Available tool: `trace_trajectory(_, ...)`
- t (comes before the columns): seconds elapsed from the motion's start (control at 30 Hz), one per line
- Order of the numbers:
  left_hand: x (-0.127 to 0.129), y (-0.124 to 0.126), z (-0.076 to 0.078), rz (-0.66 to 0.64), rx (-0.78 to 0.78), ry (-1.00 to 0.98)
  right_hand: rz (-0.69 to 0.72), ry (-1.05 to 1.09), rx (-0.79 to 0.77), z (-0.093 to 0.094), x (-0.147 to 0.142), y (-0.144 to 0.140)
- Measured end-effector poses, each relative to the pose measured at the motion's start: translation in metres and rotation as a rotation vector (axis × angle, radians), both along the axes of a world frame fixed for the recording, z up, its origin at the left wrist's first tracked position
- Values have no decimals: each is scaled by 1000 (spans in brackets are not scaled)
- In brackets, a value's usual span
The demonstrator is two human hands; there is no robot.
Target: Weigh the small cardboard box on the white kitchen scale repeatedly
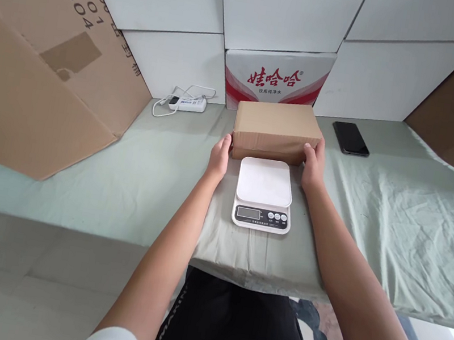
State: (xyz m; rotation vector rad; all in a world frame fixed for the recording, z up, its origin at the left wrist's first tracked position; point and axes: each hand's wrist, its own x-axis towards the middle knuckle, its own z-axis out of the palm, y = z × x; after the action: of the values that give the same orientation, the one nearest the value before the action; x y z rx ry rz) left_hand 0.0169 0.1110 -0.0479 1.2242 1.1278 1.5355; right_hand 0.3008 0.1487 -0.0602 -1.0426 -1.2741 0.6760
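i've got my left hand [219, 158] and right hand [312, 166] pressed flat against the two ends of the one brown cardboard box [276, 130], which rests on the surface [395, 220] at 12 o'clock of the single white kitchen scale [264, 194], just behind it. with only palm pressure holding it, the box could slip or tip onto the scale's edge. one black phone [351, 138] lies at 2 o'clock, one white power strip [186, 104] at 10 o'clock.

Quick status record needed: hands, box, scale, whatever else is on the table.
left hand: flat against the left end of the brown cardboard box
right hand: against the box's right end
box: behind the scale, on the green cloth
kitchen scale: platform bare, display unreadable
phone: right of box, face-up
power strip: back left
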Motion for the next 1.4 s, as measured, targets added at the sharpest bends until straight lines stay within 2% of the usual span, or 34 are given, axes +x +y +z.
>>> trace_trajectory(0.27, -1, 0, 4, 16, 61, -23, 20, -134, 109, -4, 0, 2)
trace_trajectory(0.4, -2, -4, 8, 46, 125, 15, 11, -131, 172, 10, -5, -8)
trace_trajectory(0.5, -5, -21, 21, 50, 192, 68, -2, -155, 217, 34, -4, -27)
trace_trajectory(0.63, -10, -71, 43, 36, 262, 121, -21, -228, 282, 58, 5, -66)
trace_trajectory(0.73, -11, -112, 42, 55, 273, 159, -22, -218, 258, 51, 11, -97)
trace_trajectory(0.87, -8, -141, 23, 73, 228, 148, -28, -178, 253, 26, 8, -122)
trace_trajectory(1.0, -5, -142, 14, 71, 184, 105, -63, -204, 293, 15, 2, -130)
trace_trajectory(1.4, -6, -141, 12, 40, 141, 97, -94, -211, 275, 17, 3, -132)
